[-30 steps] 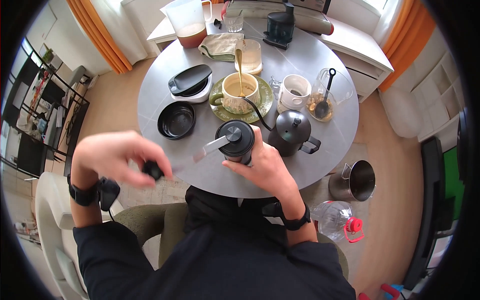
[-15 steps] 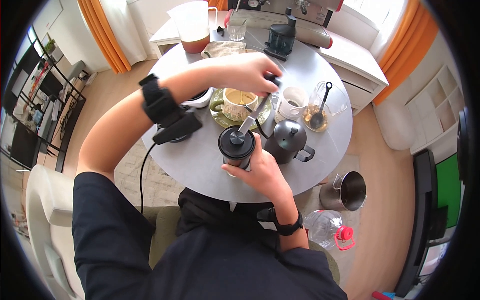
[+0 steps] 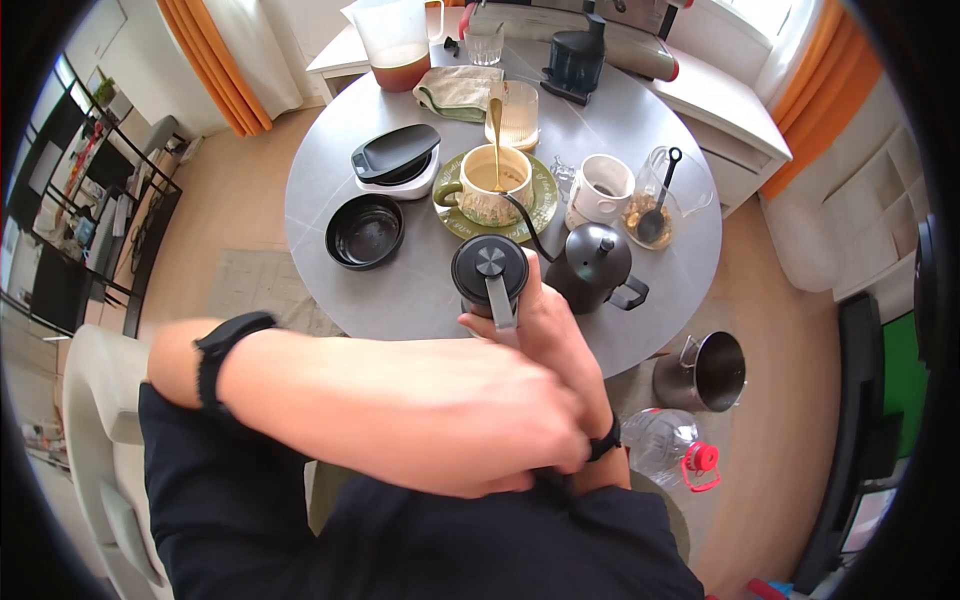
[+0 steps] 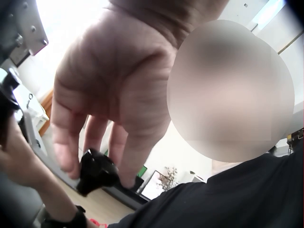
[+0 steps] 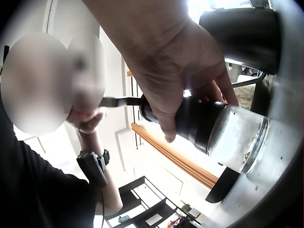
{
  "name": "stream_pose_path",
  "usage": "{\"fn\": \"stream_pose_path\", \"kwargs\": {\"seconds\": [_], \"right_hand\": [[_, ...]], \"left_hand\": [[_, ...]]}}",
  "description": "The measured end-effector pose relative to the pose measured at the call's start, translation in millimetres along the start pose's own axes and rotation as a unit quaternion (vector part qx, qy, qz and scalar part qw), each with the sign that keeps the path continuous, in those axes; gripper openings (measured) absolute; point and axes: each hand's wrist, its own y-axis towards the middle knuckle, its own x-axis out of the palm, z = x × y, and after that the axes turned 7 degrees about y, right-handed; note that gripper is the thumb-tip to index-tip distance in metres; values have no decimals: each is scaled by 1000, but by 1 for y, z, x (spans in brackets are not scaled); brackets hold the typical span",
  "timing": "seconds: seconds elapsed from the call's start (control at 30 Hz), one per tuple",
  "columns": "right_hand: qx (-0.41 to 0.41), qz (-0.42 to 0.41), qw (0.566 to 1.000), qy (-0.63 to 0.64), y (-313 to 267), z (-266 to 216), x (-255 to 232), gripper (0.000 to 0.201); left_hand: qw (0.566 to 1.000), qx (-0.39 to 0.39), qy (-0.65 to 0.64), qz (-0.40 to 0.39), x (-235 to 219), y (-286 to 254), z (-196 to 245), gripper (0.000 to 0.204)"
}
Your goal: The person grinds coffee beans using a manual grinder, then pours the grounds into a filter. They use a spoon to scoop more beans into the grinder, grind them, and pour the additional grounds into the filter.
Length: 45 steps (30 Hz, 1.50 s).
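A black hand coffee grinder (image 3: 490, 272) stands upright near the table's front edge, its metal crank arm (image 3: 501, 302) pointing toward the person. My right hand (image 3: 556, 325) grips the grinder's body, as the right wrist view also shows, with the clear lower chamber (image 5: 237, 137) below the fingers. My left hand (image 3: 505, 415), blurred, crosses in front of the right forearm. In the left wrist view its fingers and thumb close around the black crank knob (image 4: 96, 171); from the head this knob is hidden under the hand.
Just right of the grinder is a black gooseneck kettle (image 3: 592, 268). Behind it, a cup (image 3: 497, 190) with a gold spoon sits on a green plate (image 3: 548, 208). A black bowl (image 3: 364, 232) and a scale (image 3: 420, 188) lie left; a white mug (image 3: 603, 185) stands right.
My left hand has swung the crank from the left, over the far side, and round to the near side. My right hand keeps its grip on the grinder.
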Motion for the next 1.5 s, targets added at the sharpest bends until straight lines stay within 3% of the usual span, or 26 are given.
{"fn": "stream_pose_path", "kwargs": {"seconds": [0.07, 0.1, 0.27, 0.33, 0.47, 0.53, 0.67, 0.73, 0.83, 0.87, 0.93, 0.97, 1.03, 1.1, 1.13, 1.2, 1.3, 1.4, 1.43, 1.47, 1.5], "right_hand": [[-15, -3, 1000, -9, 2, -1, -1, 72], [-15, -12, 998, -57, 3, -13, -7, 74], [-15, 11, 999, -27, 2, -10, -4, 71], [0, -1, 1000, -28, 3, -12, -6, 71], [-10, 9, 999, -41, 3, -10, -4, 70], [-5, 1, 1000, -24, 2, -9, -4, 70], [-10, 6, 999, -45, 4, -10, -4, 71], [-18, 0, 999, -43, 3, -6, -3, 73], [53, -29, 997, -39, 2, -14, -7, 67], [29, -19, 999, -35, 1, -13, -6, 67], [-16, 6, 1000, -23, -1, -9, -3, 65], [-135, 34, 986, -89, 3, -13, -4, 59], [-180, 40, 976, -118, 5, -13, -5, 55], [-39, -1, 998, -41, 0, 0, -1, 61], [-18, -6, 999, -38, 0, -3, -1, 65], [1, -10, 999, -40, 2, -7, -3, 68], [-17, -5, 999, -28, 2, -10, -5, 69], [-30, 2, 999, -44, 5, -11, -5, 71], [-19, -1, 999, -47, 4, -13, -6, 71], [-10, -4, 999, -51, 4, -14, -6, 70], [-15, -2, 999, -45, 4, -14, -5, 70]], "left_hand": [[988, -76, -24, -134, -16, -27, 2, 28], [984, -120, -53, -120, -19, -45, -1, 30], [955, -275, -109, 29, -36, -119, -38, 29], [899, -393, -167, 95, -45, -132, -62, 30], [878, -390, -102, 259, -69, -99, -105, 34], [876, -380, -121, 271, -78, -75, -133, 37], [909, -316, -109, 248, -88, 3, -147, 41], [931, -285, -83, 210, -85, 41, -135, 41], [957, -256, -28, 131, -77, 80, -107, 43], [963, -251, 8, 103, -71, 86, -91, 43], [981, -130, 78, 119, -47, 90, -81, 39], [990, -93, 51, 98, -36, 87, -73, 35], [998, -47, -24, 18, -18, 71, -44, 29], [992, -34, -66, -105, -6, 49, -23, 25], [983, -30, -62, -170, -4, 33, -16, 24], [974, -23, -104, -198, -1, -1, -16, 22], [964, -56, -213, -150, -11, -51, -32, 28], [938, -229, -244, -91, -27, -101, -45, 28], [927, -275, -250, -53, -31, -113, -50, 32], [881, -318, -347, 41, -31, -124, -57, 36], [864, -311, -387, 87, -33, -130, -68, 40]]}}
